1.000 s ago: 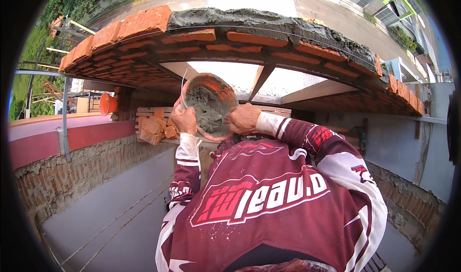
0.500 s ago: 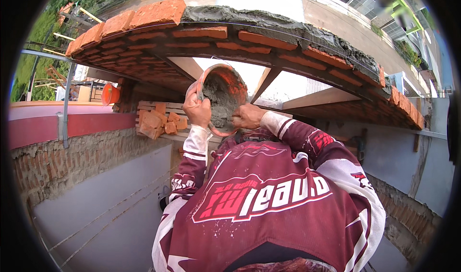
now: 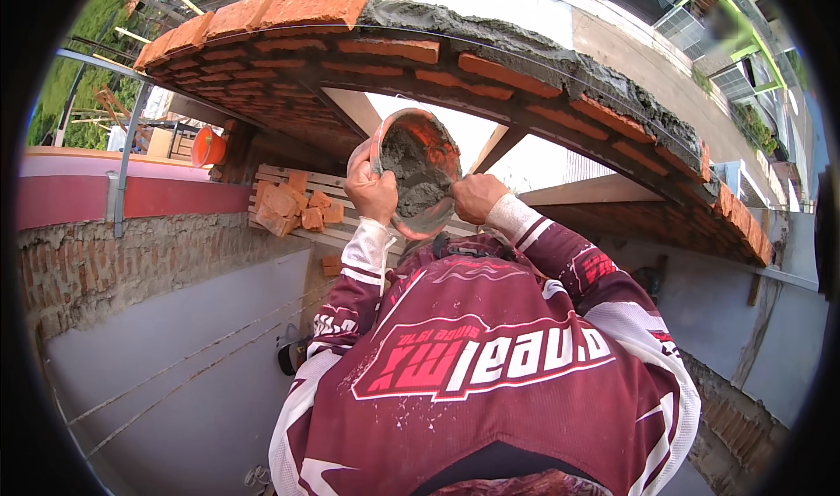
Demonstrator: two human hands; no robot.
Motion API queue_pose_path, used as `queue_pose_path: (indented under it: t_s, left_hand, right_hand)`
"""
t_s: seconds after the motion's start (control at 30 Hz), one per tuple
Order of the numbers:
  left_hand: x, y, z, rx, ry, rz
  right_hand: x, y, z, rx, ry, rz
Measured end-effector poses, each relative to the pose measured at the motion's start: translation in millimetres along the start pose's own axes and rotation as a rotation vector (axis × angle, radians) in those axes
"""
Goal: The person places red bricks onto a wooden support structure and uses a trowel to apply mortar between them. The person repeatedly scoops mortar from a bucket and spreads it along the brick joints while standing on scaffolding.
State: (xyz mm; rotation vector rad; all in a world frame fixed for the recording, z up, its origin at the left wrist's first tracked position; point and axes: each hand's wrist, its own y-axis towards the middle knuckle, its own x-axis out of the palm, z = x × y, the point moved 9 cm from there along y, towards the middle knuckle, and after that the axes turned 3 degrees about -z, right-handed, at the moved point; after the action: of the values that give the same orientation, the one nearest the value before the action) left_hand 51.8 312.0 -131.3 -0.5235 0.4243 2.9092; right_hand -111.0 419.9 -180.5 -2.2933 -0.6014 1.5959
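gritty grey mortar [image 3: 411, 177] in round orange bowl [image 3: 437, 142]

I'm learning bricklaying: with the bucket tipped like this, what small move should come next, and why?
Probably scoop mortar with the right hand. The left hand holds the bucket tilted toward the person, the right hand is at its rim, and the brick wall is close above.

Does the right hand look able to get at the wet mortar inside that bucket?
Probably yes. The right hand is already at the rim of the orange bucket, which the left hand tilts open toward the person, and nothing covers the grey mortar.
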Motion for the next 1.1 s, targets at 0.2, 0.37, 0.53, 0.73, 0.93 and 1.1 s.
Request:
queue_pose_path:
  t_s: [0.2, 0.37, 0.53, 0.73, 0.93, 1.1]
  left_hand:
    - [-9, 0, -13, -0.056, -0.104, -0.043]
    - [-17, -2, -20, -0.121, -0.133, -0.026]
    - [-3, -2, -9, 0.0, 0.0, -0.003]
    - [8, 0, -8, 0.059, 0.031, 0.009]
    - [-1, -21, -69, -0.345, -0.226, 0.066]
    - [-12, -59, -116, -0.588, -0.416, 0.259]
  right_hand:
    - [10, -6, 3, -0.082, 0.495, 0.041]
    - [-14, -23, 10, -0.195, -0.306, 0.299]
    - [-55, -30, 22, -0.018, -0.159, 0.398]
    - [6, -1, -5, -0.062, 0.048, -0.112]
    - [19, -17, 40, 0.027, 0.699, -0.226]
    - [-32, -63, 53, -0.015, 0.221, -0.084]
